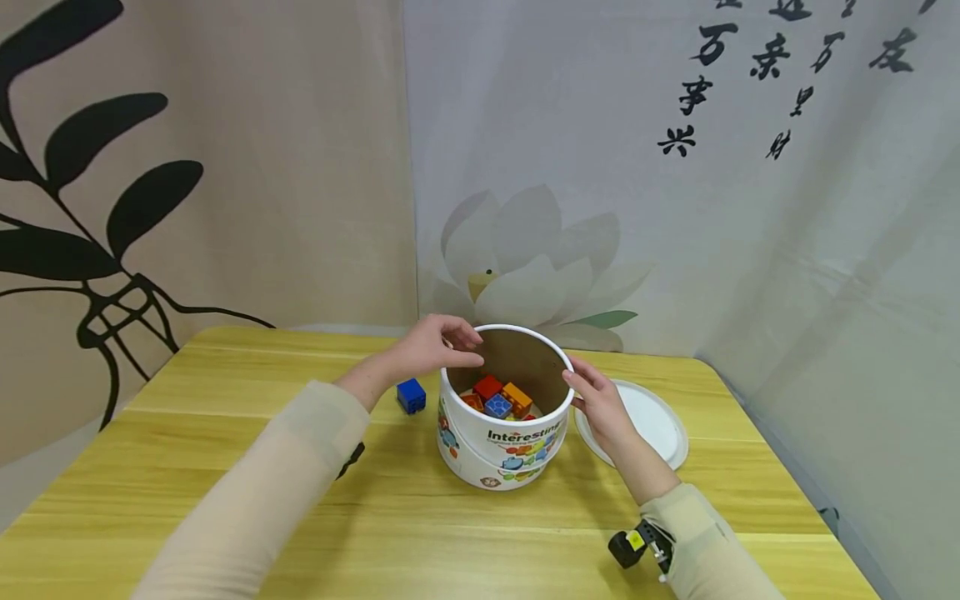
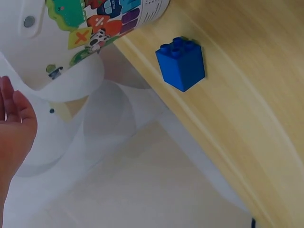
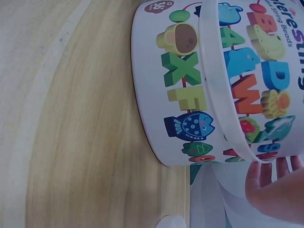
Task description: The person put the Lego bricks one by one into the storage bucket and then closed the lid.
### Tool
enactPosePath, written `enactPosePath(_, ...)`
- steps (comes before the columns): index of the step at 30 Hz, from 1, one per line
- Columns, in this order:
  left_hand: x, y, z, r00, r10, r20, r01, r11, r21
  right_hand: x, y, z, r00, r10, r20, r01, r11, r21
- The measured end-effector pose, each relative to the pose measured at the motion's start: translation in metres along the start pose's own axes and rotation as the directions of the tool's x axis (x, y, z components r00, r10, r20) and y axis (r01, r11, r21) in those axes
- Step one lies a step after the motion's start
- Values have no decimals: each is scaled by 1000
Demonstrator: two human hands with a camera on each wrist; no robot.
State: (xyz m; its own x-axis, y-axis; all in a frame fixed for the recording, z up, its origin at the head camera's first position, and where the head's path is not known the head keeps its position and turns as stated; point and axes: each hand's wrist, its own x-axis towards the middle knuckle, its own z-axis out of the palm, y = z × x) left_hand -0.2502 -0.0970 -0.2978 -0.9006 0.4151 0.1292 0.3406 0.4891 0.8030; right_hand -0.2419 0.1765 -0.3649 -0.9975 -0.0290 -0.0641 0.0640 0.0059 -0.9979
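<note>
A white bucket (image 1: 480,460) printed with colourful pictures stands upright on the table, its top uncovered. Inside lie several toy blocks, among them a red block (image 1: 487,387), an orange block (image 1: 517,400) and a blue block (image 1: 498,406). My left hand (image 1: 446,342) is over the bucket's left rim, fingers and thumb apart, with nothing visible between them. On the opposite side my right hand (image 1: 597,398) holds the bucket by its right rim, thumb overlapping the edge. Left of the bucket, a dark blue block (image 2: 182,66) with studs on top sits on the table.
A round white lid (image 1: 660,421) lies flat at the right, partly behind my right forearm. The wooden table (image 1: 420,542) ends at a printed cloth backdrop (image 1: 330,167) close behind the bucket. The bucket's white handle (image 3: 219,80) hangs down across its front.
</note>
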Motion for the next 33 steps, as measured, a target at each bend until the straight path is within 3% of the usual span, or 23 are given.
enactPosePath(5, -3, -13, -9, 994, -31, -107, 26, 998, -54, 0, 0, 0, 1000, 4, -2, -4, 1000, -4)
enactPosePath(12, -9, -47, -14, 974, -130, -185, 118, 990, -71, 1, 0, -3, 1000, 6, 2, -6, 1000, 0)
enactPosePath(20, -22, -89, -7, 956, -228, -182, 215, 972, -89, 3, 0, -2, 1000, 2, 10, -2, 1000, -17)
enactPosePath(29, -33, -117, 5, 943, -278, -182, 272, 960, -60, 3, 0, -1, 1000, 3, 2, -3, 1000, 10)
enactPosePath(33, -36, -126, 14, 924, -343, -170, 336, 939, -66, 3, 1, -1, 1000, -4, 2, 4, 1000, 16)
